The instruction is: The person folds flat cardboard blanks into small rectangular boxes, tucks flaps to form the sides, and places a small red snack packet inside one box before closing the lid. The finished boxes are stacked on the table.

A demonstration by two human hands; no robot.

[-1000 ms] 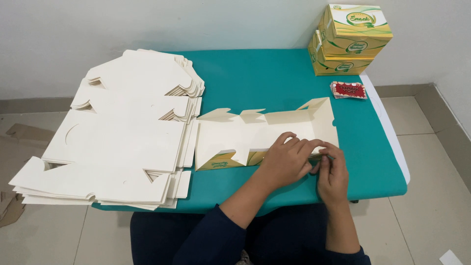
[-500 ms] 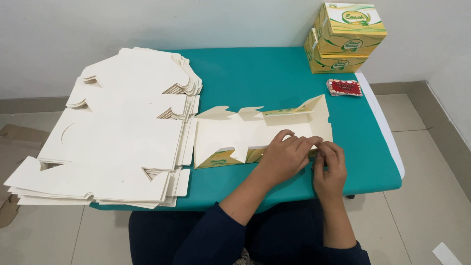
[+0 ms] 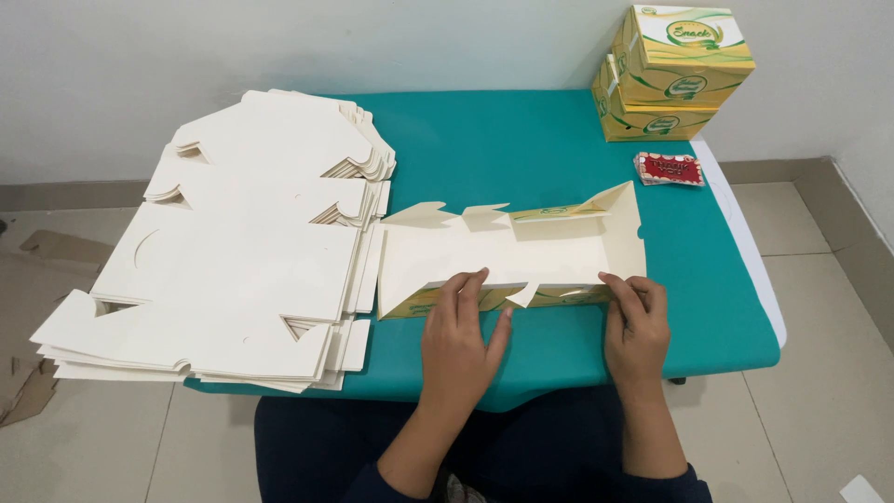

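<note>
The half-folded cardboard box lies on the green table, beside the stack of flat box blanks. Fold the near wall evenly along its crease, pressing at both ends together. The left hand rests flat, fingers on the near flap. The right hand pinches the near right corner.

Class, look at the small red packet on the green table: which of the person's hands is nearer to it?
Right. The right hand grips the box blank's near right corner, below the red packet; the left hand is at the blank's near edge, further left.
</note>
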